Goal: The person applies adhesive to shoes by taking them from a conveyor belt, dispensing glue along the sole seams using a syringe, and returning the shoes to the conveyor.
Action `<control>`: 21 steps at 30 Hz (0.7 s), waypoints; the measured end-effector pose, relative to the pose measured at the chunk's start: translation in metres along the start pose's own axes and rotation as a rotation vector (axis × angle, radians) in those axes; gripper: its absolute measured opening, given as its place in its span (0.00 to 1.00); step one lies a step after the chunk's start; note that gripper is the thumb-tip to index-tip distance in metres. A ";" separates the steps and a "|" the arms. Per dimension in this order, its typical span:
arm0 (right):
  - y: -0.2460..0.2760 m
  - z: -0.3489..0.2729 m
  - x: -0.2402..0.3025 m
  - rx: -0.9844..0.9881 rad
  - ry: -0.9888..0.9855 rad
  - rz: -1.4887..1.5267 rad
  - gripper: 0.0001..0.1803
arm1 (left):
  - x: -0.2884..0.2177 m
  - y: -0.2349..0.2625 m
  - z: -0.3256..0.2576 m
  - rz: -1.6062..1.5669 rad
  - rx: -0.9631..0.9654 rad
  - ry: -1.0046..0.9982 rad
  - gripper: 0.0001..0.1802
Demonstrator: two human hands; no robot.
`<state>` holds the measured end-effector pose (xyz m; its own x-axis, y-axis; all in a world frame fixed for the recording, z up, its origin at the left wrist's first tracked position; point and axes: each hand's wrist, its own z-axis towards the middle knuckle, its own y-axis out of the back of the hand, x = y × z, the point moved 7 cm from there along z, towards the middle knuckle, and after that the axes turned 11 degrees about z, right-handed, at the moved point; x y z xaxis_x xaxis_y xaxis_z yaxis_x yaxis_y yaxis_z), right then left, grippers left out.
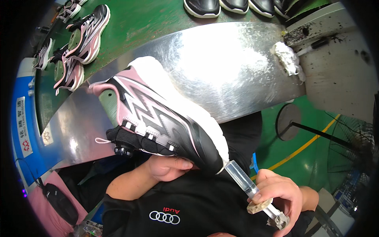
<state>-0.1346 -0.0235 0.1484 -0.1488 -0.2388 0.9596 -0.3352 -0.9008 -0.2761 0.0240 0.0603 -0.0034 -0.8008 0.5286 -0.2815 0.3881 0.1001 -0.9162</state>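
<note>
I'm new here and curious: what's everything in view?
Dial-lace sneaker: one, pink-black-white, centre
Syringe: one, clear, at sneaker's toe
Other sneakers: several, pink and black, upper left
White-soled shoes: four, black, top edge
Worktop: one, green, top
Metal sheet: one, silver, behind sneaker
Crumpled wad: one, white, sheet's right end
Wire cage: one, black, right
Panel: one, blue, far left
Shirt: one, black, bottom
Left hand: one, bare, against sneaker
Right hand: one, bare, around syringe

A shoe workshop, judging by lined-up shoes (pixel 201 7), a scuffed metal worktop (pixel 252 96), a yellow-lined floor (pixel 310 164) and, dimly, perhaps a caged fan (pixel 347 148).
</note>
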 end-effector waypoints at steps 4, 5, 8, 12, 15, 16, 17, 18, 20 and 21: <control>0.000 -0.013 0.011 -0.034 0.016 -0.073 0.44 | -0.002 -0.009 0.027 0.014 0.089 0.016 0.19; -0.001 -0.015 0.011 -0.042 0.020 -0.089 0.45 | -0.001 -0.008 0.033 0.027 0.098 0.021 0.19; 0.002 -0.027 0.008 -0.146 0.067 -0.091 0.47 | 0.000 -0.003 0.047 0.012 0.066 -0.010 0.21; 0.003 -0.033 0.004 -0.175 0.128 -0.180 0.46 | -0.013 -0.020 0.059 -0.039 0.103 -0.078 0.19; 0.001 -0.030 0.003 -0.180 0.180 -0.283 0.45 | -0.013 -0.022 0.066 -0.045 0.139 -0.102 0.17; 0.000 -0.027 0.003 -0.182 0.178 -0.316 0.45 | -0.014 -0.023 0.067 -0.060 0.153 -0.120 0.16; -0.002 -0.027 0.002 -0.192 0.188 -0.341 0.45 | -0.014 -0.023 0.068 -0.063 0.155 -0.122 0.16; -0.003 -0.026 0.002 -0.205 0.198 -0.370 0.44 | -0.015 -0.023 0.071 -0.063 0.141 -0.119 0.16; -0.003 -0.022 0.002 -0.197 0.200 -0.417 0.44 | -0.018 -0.026 0.075 -0.066 0.130 -0.113 0.15; -0.004 -0.020 0.002 -0.180 0.206 -0.455 0.44 | -0.020 -0.028 0.077 -0.052 0.111 -0.114 0.15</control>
<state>-0.1520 -0.0130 0.1504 -0.1253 0.2541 0.9590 -0.5605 -0.8157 0.1430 -0.0058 -0.0176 0.0061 -0.8675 0.4254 -0.2579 0.2972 0.0273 -0.9544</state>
